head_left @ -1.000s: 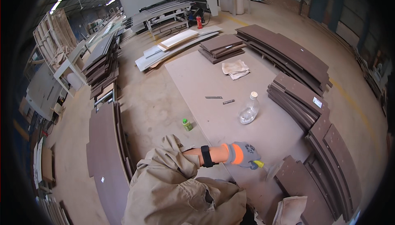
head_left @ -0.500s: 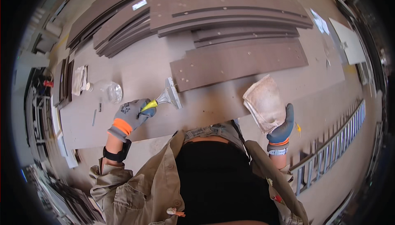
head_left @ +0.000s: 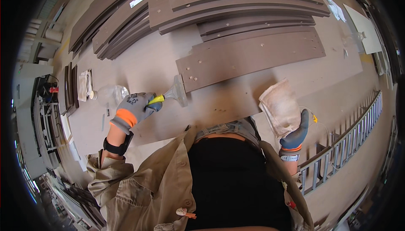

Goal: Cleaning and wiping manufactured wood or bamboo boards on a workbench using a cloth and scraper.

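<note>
Large brown board as work surface, stacked dark panels, clear bottle, perhaps folded cloth

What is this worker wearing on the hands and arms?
Both hands wear knit work gloves with orange cuffs. The left hand has a grey glove with dark printed markings on its back; the right hand has a blue-grey one. A black band wraps the left wrist, a pale band the right. The khaki jacket's sleeve is pushed up the left forearm.
</note>
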The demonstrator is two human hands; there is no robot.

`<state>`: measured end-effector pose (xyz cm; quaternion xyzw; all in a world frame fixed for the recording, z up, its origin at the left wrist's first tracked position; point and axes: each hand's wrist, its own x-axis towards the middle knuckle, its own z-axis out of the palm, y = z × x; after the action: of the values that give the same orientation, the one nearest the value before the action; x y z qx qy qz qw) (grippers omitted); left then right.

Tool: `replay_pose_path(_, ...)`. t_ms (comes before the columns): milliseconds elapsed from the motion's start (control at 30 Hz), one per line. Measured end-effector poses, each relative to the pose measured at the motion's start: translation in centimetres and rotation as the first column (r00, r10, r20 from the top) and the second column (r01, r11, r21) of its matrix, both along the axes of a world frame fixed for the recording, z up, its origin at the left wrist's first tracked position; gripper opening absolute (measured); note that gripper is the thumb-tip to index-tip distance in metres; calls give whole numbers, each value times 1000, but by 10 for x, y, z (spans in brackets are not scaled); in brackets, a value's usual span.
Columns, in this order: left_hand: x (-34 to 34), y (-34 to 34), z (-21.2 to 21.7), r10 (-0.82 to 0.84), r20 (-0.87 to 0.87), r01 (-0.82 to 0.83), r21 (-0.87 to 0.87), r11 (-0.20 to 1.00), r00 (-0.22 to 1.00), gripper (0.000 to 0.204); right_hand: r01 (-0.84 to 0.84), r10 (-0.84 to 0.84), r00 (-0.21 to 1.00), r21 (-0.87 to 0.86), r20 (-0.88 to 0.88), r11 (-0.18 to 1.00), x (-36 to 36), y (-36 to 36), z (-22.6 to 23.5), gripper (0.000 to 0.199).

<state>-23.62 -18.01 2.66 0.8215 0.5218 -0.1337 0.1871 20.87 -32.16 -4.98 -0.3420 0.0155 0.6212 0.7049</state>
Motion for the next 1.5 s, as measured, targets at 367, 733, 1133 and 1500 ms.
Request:
replay_pose_path(367, 2, 1, -2, 46, -28, -46, -2, 999, 999, 38, -4, 8, 999, -71, 53, 997, -1, 19, 1, 49)
replay_pose_path(733, 5, -1, 4, 73, -54, -75, -34, 997, 996, 39, -23, 23, 1000, -64, 3, 998, 0, 20, -5, 52)
replay_pose_path(1133, 15, -1, 5, 40, -102, -41, -10, 999, 994, 37, -55, 50, 996, -69, -79, 996, -2, 21, -7, 52)
replay_pose_path(1500, 39, 4, -1, -64, -130, 64, -5, 998, 989, 30, -47, 46, 999, -53, -26, 998, 2, 17, -16, 53)
